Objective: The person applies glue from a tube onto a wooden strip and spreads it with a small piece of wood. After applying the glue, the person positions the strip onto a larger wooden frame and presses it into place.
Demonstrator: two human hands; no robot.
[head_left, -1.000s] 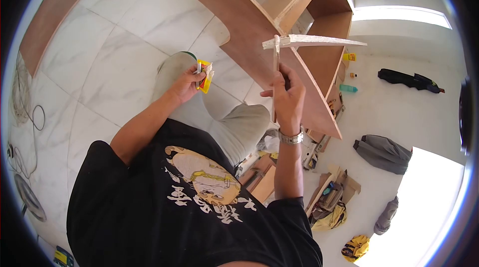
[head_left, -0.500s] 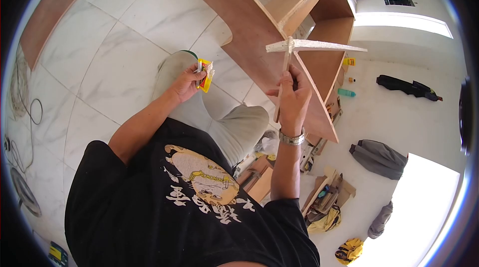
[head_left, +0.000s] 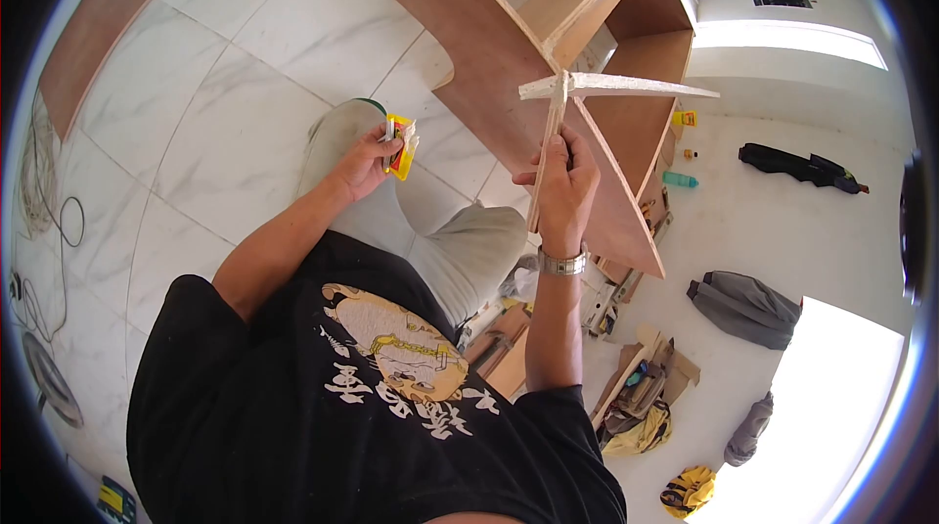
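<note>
My left hand [head_left: 370, 164] is closed on a small yellow packet [head_left: 401, 147] with red print and a white edge, held over my left knee. My right hand [head_left: 565, 186], a metal watch on its wrist, grips a slim wooden stick [head_left: 555, 128] that stands nearly upright in view. The stick's far end is right at a whitish edge strip [head_left: 626, 86] of the wooden cabinet frame [head_left: 489, 30]. Behind my right hand lies the frame's broad brown side panel [head_left: 626, 221].
A long curved plywood sheet [head_left: 108, 25] lies at the far left on the tiled floor [head_left: 196, 221]. Cables [head_left: 68, 221] run below it. To the right are a teal bottle [head_left: 680, 180], a cardboard box with bags [head_left: 646, 387] and dark clothing [head_left: 748, 309].
My right hand has shifted slightly left and down with the stick, whose far end also moved a little left along the whitish strip. My left hand has barely moved.
</note>
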